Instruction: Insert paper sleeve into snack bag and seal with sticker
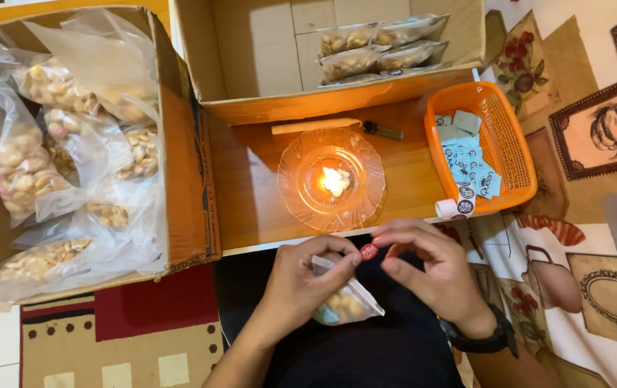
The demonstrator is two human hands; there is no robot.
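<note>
Left hand (pixel 301 284) holding snack pouch (pixel 344 302), right hand (pixel 430 269) pinching red sticker (pixel 369 251)

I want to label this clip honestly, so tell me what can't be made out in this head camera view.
- Small bag: mostly covered by the left hand; its contents are only partly seen.
- Red sticker: print too small to make out.
- Candle on the glass plate: glare washes out its shape.
- Large box of snack bags: cut off by the left edge.
- Blue slips in the orange basket: too small.
</note>
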